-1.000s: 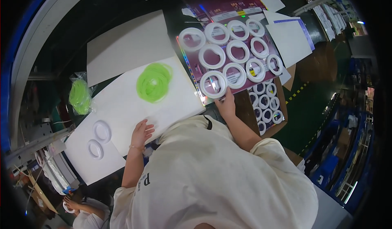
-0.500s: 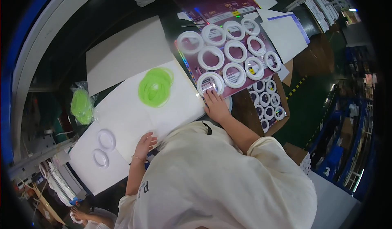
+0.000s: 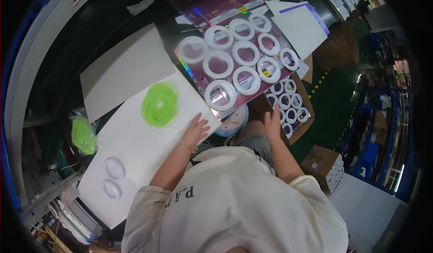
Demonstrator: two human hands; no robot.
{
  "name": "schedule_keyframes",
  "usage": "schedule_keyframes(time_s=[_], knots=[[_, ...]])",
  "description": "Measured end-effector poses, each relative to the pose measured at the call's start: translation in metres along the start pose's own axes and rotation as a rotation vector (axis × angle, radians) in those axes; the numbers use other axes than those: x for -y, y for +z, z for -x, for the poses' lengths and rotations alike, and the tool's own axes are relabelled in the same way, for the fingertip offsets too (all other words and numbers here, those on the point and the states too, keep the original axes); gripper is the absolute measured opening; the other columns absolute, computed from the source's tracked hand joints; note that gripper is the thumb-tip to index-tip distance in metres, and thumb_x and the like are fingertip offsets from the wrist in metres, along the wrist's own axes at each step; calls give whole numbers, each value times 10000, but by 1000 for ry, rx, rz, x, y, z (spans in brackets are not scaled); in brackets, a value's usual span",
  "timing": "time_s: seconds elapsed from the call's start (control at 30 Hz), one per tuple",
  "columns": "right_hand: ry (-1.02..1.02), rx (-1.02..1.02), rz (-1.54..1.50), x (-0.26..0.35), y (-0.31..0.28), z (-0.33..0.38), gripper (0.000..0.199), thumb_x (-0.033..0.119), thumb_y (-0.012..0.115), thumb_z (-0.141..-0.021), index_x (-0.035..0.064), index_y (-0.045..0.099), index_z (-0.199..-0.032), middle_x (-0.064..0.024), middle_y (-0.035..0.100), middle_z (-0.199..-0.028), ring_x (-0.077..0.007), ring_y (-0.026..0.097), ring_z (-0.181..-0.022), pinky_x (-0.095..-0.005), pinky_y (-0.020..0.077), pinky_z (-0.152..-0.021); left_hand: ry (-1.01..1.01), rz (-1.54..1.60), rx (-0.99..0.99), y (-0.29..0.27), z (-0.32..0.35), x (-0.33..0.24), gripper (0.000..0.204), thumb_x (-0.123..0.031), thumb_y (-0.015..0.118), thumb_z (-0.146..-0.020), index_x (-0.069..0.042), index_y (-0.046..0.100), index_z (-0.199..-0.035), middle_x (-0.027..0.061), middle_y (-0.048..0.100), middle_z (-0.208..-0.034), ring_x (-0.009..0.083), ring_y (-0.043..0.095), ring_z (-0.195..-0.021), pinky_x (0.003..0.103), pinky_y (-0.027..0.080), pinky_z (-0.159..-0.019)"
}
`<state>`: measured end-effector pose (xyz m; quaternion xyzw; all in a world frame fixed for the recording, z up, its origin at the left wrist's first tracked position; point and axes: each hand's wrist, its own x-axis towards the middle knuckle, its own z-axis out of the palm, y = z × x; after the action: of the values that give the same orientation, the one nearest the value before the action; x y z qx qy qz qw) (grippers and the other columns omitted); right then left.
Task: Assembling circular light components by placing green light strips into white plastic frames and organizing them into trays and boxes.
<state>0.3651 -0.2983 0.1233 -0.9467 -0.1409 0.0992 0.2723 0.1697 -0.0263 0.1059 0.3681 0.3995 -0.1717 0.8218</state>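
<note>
My left hand hovers at the near edge of the white sheet, fingers spread and nothing in them. To the right, my right hand is beside the carton's inner side, its fingers stretched out, with no object visible in it. Several white rings lie in rows on a purple printed sheet ahead of me. In the open carton below that sheet's right side sit more white rings on printed backing. A pile of bright green rings rests on the white sheet.
Two white rings lie at the white sheet's left part. A clear bag of green rings is beyond its left edge. A round stool stands below the printed sheet. Another carton sits at the right, near blue shelving.
My right hand has left the nearest ring on the printed sheet and moved right, beside the carton. My left hand has moved right and forward along the white sheet's edge. The view has shifted.
</note>
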Motion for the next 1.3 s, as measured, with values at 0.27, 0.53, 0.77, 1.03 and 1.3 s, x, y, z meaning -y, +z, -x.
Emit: schedule_keyframes(time_s=[0.27,0.53,0.77,1.03,1.3], knots=[[467,-104,-371,-167,-52,-100,534,274,461,-963,12,343,-1413,-191,456,-1364,-275,449,-1248,-343,346,-1026,-30,252,-287,70,-57,-5,689,-412,537,-919,-172,227,-1485,73,339,-1461,308,391,-1276,481,316,-1023],[533,9,-460,-243,-72,-301,497,268,499,-949,61,422,-1394,-113,553,-1259,-194,530,-1119,-304,407,-948,-37,294,-758,110,-105,1,315,-342,540,-890,-93,585,-1078,27,560,-969,135,529,-836,308,408,-675],[154,243,-265,-250,-82,-417,463,212,505,-932,33,463,-1357,-165,618,-1115,-215,604,-978,-324,459,-878,-77,-38,-930,169,-143,-41,397,-440,480,-924,-98,579,-1100,-24,525,-767,85,423,-584,231,324,-471],[110,343,-161,-280,-88,-462,333,278,463,-972,56,600,-1180,-86,663,-961,-171,613,-842,-281,483,-779,76,-74,-1028,127,-187,-52,518,-510,409,-951,-86,529,-1224,-9,569,-805,82,482,-630,231,365,-507],[-166,500,279,-180,-73,-489,373,405,472,-936,119,580,-1150,-191,668,-964,-372,625,-943,-435,485,-814,200,-286,-1084,46,-200,-60,424,-349,506,-937,3,592,-1157,70,641,-826,124,575,-622,274,454,-530]])
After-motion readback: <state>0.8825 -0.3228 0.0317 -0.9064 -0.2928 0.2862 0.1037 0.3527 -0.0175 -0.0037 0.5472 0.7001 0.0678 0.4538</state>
